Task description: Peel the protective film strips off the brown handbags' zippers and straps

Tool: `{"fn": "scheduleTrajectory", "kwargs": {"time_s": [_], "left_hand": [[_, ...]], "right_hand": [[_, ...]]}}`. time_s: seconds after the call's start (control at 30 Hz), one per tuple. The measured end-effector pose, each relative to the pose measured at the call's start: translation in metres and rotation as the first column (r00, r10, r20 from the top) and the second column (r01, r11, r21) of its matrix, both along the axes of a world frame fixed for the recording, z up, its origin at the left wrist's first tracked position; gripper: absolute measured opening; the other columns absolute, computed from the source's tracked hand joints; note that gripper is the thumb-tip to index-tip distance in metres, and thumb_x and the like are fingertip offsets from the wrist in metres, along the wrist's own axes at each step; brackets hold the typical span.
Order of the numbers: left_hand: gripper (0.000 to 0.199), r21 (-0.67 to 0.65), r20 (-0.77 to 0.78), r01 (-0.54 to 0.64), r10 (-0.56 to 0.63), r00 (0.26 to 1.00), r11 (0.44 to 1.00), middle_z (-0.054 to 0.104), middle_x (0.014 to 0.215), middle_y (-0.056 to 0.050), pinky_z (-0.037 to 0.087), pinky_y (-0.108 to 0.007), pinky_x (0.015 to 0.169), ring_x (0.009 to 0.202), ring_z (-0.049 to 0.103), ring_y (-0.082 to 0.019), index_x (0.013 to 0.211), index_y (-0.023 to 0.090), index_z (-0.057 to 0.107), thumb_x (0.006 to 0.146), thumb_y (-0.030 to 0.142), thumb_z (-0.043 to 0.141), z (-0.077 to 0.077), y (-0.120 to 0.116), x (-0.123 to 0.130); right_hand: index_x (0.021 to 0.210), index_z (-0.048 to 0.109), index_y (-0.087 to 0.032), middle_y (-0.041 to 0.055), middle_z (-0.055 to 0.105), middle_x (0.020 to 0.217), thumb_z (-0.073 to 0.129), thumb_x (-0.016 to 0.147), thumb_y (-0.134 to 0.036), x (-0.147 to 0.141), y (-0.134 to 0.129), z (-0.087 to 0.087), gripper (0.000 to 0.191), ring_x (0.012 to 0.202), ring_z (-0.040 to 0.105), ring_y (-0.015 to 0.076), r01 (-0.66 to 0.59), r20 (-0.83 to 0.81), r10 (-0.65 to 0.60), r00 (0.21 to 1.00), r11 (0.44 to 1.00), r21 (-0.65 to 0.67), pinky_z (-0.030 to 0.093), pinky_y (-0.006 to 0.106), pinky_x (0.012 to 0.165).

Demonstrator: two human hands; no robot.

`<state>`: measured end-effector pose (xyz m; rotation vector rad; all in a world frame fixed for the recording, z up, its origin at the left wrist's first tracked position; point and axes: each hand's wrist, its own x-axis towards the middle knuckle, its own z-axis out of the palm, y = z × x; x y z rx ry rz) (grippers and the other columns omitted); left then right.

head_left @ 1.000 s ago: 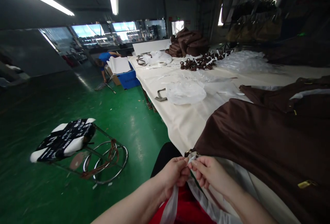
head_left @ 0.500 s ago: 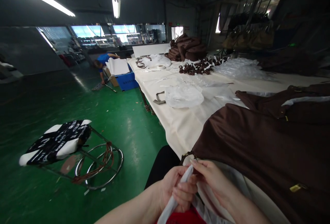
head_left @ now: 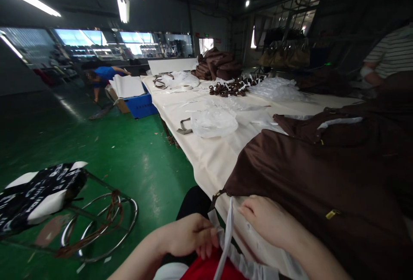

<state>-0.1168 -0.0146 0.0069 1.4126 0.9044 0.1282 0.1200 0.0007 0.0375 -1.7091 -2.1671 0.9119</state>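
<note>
A large brown bag with a gold zipper pull lies over the near table edge. From its front corner, beside a metal ring, a white strip hangs down between my hands. My left hand is left of the strip, fingers curled at a gathered whitish edging above red cloth. My right hand lies against the pale material just under the bag's lower edge, its fingers bent together. Neither hand is around the strip. What the fingertips pinch is hidden.
On the cream-covered table are a clear plastic bag, brown straps and a brown heap. A stool stands left. One person bends near a blue box; another in stripes is at right.
My hands have come apart and let go of the white strip, left hand down and left, right hand onto the bag's lower edge. The view has turned right, bringing in the striped shirt.
</note>
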Motion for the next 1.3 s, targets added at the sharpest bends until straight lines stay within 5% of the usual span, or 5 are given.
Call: {"fn": "scheduleTrajectory", "kwargs": {"time_s": [0.17,0.47,0.77,1.07,1.3], "left_hand": [[0.054,0.298,-0.080,-0.241,0.275,0.958,0.924,0.063,0.074,-0.006,0.048,-0.027,0.063,0.065,0.058,-0.015,0.087,0.013,0.060,0.085,0.062,0.037,-0.006,0.025,-0.021],[0.047,0.392,-0.013,-0.280,0.309,0.951,0.876,0.048,0.064,0.001,0.042,-0.025,0.057,0.058,0.048,-0.013,0.071,0.017,0.048,0.086,0.060,0.035,-0.018,0.039,0.007],[0.045,0.498,-0.094,-0.206,0.289,0.953,0.842,0.049,0.057,0.001,0.040,-0.025,0.054,0.053,0.047,-0.014,0.064,0.019,0.046,0.087,0.055,0.031,-0.012,0.035,0.025],[0.052,0.808,-0.040,-0.305,0.564,0.825,0.504,0.059,0.112,-0.013,0.046,-0.034,0.086,0.097,0.060,-0.023,0.122,0.013,0.046,0.087,0.051,0.037,0.012,0.068,0.021],[0.065,0.734,-0.206,-0.088,0.344,0.916,0.673,0.054,0.117,-0.020,0.041,-0.041,0.092,0.108,0.052,-0.033,0.124,0.011,0.045,0.075,0.051,0.057,0.007,0.089,0.089]], "right_hand": [[0.105,0.063,-0.023,0.0051,0.065,0.105,0.053,0.084,-0.037,0.062,-0.011,0.052,0.027,0.093,0.061,0.0209,0.155,0.302,-0.252,0.920,0.938,0.311,0.043,0.030,0.077],[0.117,0.058,-0.007,0.0188,0.058,0.114,0.033,0.079,0.005,0.074,-0.034,-0.024,0.047,0.104,0.054,0.0282,0.102,0.640,-0.352,0.682,0.914,0.394,0.043,0.035,0.085],[0.105,0.061,-0.015,0.0127,0.059,0.100,0.058,0.081,-0.020,0.079,-0.029,-0.020,0.026,0.099,0.053,0.0277,0.162,0.483,-0.420,0.768,0.858,0.487,0.043,0.036,0.086],[0.080,0.067,-0.018,0.0123,0.069,0.082,0.050,0.082,-0.034,0.142,-0.039,0.019,0.023,0.081,0.065,0.0267,0.426,0.388,-0.471,0.792,0.882,0.199,0.043,0.035,0.071],[0.046,0.058,-0.024,0.0127,0.064,0.057,0.052,0.076,-0.034,0.188,-0.007,-0.049,0.032,0.056,0.065,0.0272,0.569,0.249,-0.560,0.790,0.821,0.041,0.042,0.037,0.055]]}}
